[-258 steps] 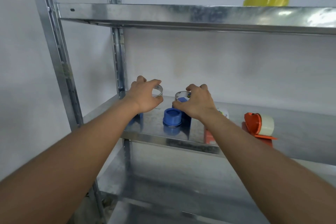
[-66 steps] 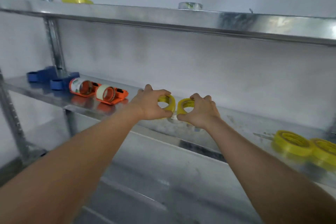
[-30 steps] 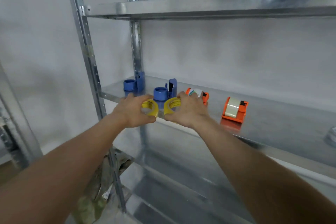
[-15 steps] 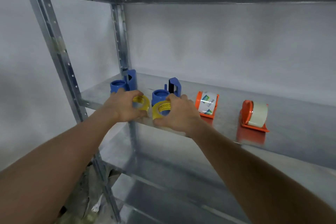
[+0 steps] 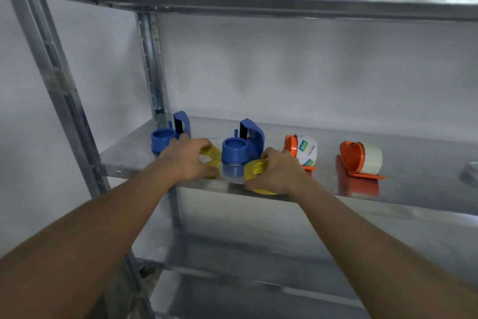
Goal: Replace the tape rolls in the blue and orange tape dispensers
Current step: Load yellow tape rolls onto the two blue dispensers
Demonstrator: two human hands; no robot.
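Fingers of each hand grip a yellow tape roll beside blue dispensers; orange dispensers stand rightward.

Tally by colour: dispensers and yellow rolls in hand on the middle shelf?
Blue dispensers: 2
Orange dispensers: 2
Yellow rolls: 2, one in the left hand at, one in the right hand at
Total: 6

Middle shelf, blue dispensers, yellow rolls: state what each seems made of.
Middle shelf: probably galvanized steel, shiny, mottled grey, mirroring the orange.
Blue dispensers: likely moulded plastic, smooth, uniform colour.
Yellow rolls: apparently glossy plastic tape, layers unclear.
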